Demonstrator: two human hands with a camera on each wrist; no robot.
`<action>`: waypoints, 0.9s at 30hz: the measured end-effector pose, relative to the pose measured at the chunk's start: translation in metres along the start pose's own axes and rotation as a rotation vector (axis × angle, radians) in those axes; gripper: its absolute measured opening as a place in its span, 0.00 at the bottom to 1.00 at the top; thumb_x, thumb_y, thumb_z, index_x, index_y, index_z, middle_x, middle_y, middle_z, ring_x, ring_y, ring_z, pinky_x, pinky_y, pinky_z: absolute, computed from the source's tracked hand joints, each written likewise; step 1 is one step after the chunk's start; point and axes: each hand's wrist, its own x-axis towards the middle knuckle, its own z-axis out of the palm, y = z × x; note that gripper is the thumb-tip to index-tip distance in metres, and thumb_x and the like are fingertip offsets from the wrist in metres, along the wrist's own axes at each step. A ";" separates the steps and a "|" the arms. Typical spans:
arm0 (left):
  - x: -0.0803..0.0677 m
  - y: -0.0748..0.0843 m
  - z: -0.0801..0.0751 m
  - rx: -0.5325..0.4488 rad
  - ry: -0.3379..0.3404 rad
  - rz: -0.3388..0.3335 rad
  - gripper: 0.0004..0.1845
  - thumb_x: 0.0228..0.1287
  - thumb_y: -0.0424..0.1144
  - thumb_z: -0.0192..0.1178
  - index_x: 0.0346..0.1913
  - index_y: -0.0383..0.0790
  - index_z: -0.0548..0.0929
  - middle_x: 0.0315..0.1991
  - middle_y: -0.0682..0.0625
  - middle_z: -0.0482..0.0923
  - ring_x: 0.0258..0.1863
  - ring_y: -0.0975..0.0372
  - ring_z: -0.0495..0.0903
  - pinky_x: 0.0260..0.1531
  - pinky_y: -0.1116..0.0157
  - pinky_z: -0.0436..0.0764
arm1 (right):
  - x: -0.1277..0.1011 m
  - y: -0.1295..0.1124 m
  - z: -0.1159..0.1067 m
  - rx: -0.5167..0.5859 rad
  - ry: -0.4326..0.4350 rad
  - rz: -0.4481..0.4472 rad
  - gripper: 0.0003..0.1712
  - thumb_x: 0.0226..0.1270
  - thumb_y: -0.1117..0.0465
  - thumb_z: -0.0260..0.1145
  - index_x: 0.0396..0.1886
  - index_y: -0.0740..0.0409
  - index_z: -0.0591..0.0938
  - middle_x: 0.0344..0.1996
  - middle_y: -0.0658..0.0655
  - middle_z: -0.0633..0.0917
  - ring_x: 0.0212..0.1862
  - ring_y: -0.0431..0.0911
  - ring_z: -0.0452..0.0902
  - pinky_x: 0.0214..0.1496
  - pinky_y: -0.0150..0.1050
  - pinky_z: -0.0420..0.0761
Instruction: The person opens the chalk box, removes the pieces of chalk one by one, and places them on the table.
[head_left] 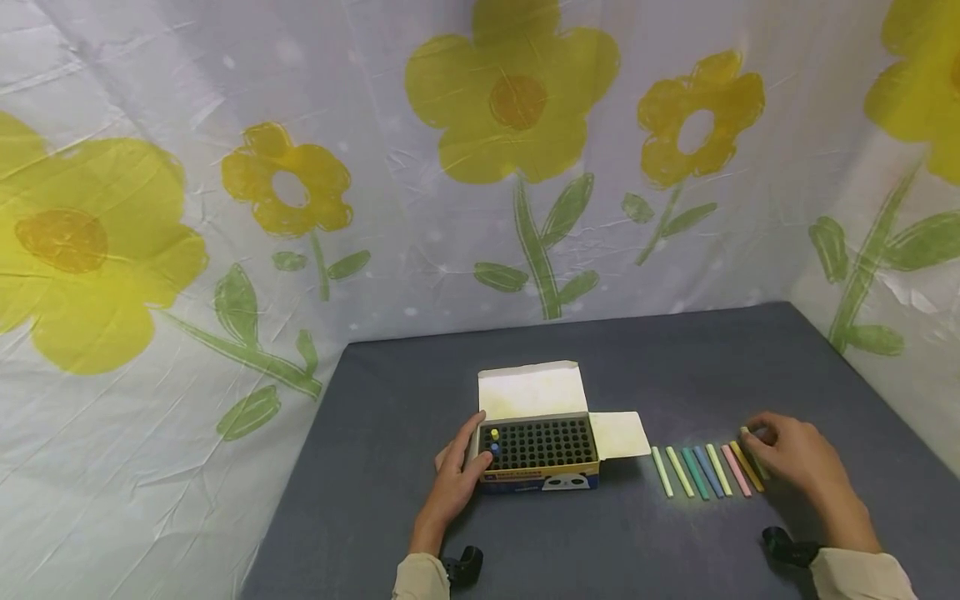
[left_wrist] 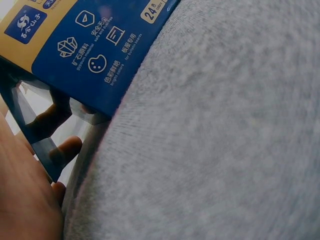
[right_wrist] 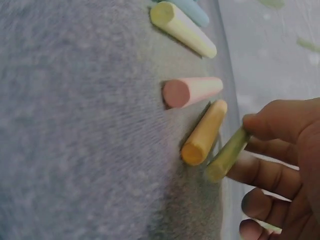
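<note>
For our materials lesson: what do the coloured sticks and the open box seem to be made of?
Coloured sticks: likely chalk, matte and powdery, with dust smudged on the cloth beneath. The right hand pinches an olive-green stick. Open box: printed cardboard, apparently; folded flaps, slightly glossy blue side.

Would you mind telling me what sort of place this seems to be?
Probably a staged tabletop setup: a grey cloth-covered table, white sheets printed with yellow flowers hung around it, and an open cardboard chalk box beside coloured chalk sticks.
</note>
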 end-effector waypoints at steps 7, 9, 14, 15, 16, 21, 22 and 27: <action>0.000 0.000 0.000 0.003 0.001 -0.011 0.30 0.74 0.49 0.58 0.75 0.73 0.64 0.78 0.51 0.62 0.76 0.41 0.48 0.61 0.32 0.63 | 0.004 0.004 -0.001 -0.034 -0.061 0.016 0.23 0.72 0.50 0.65 0.50 0.67 0.84 0.39 0.69 0.89 0.33 0.56 0.85 0.30 0.54 0.79; 0.000 0.001 0.000 0.003 -0.001 -0.017 0.31 0.74 0.49 0.58 0.75 0.74 0.64 0.78 0.51 0.62 0.76 0.42 0.48 0.61 0.32 0.63 | 0.004 0.004 0.000 -0.044 -0.065 0.027 0.22 0.71 0.50 0.65 0.50 0.67 0.84 0.40 0.69 0.89 0.33 0.56 0.85 0.30 0.54 0.79; 0.000 0.002 0.000 0.000 -0.002 -0.014 0.31 0.73 0.49 0.58 0.75 0.74 0.64 0.78 0.52 0.62 0.76 0.43 0.50 0.61 0.33 0.63 | 0.003 0.001 0.000 -0.074 -0.083 0.046 0.23 0.70 0.51 0.65 0.50 0.67 0.83 0.40 0.68 0.89 0.32 0.55 0.84 0.30 0.53 0.78; 0.001 0.002 -0.001 -0.002 -0.004 -0.010 0.31 0.73 0.49 0.58 0.75 0.75 0.64 0.78 0.52 0.62 0.76 0.43 0.50 0.61 0.33 0.64 | 0.003 0.000 0.000 -0.081 -0.083 0.046 0.23 0.70 0.51 0.65 0.50 0.67 0.83 0.40 0.68 0.89 0.32 0.55 0.84 0.30 0.53 0.78; 0.001 0.002 0.000 -0.001 -0.004 -0.011 0.31 0.74 0.49 0.58 0.75 0.76 0.64 0.78 0.52 0.62 0.76 0.43 0.50 0.62 0.33 0.63 | 0.003 0.000 0.000 -0.092 -0.083 0.045 0.23 0.70 0.51 0.64 0.50 0.67 0.83 0.40 0.68 0.89 0.32 0.56 0.84 0.30 0.54 0.78; 0.000 0.003 -0.001 -0.014 -0.016 -0.031 0.31 0.74 0.50 0.58 0.74 0.78 0.63 0.79 0.53 0.60 0.77 0.44 0.46 0.63 0.31 0.61 | 0.002 -0.002 -0.001 -0.140 -0.065 0.052 0.23 0.72 0.50 0.63 0.51 0.66 0.83 0.39 0.66 0.89 0.34 0.57 0.84 0.36 0.59 0.75; 0.000 0.003 -0.001 -0.014 -0.017 -0.038 0.31 0.74 0.51 0.58 0.74 0.79 0.63 0.79 0.53 0.60 0.77 0.44 0.45 0.63 0.30 0.60 | 0.001 -0.003 -0.001 -0.144 -0.053 0.055 0.24 0.72 0.49 0.62 0.52 0.66 0.83 0.39 0.66 0.89 0.33 0.57 0.84 0.36 0.59 0.74; -0.001 0.002 0.000 -0.005 -0.010 -0.036 0.31 0.74 0.51 0.58 0.74 0.78 0.63 0.79 0.52 0.60 0.77 0.43 0.46 0.63 0.29 0.60 | -0.004 -0.011 -0.002 -0.104 0.053 0.038 0.26 0.74 0.49 0.61 0.57 0.68 0.80 0.33 0.62 0.90 0.24 0.48 0.80 0.27 0.50 0.73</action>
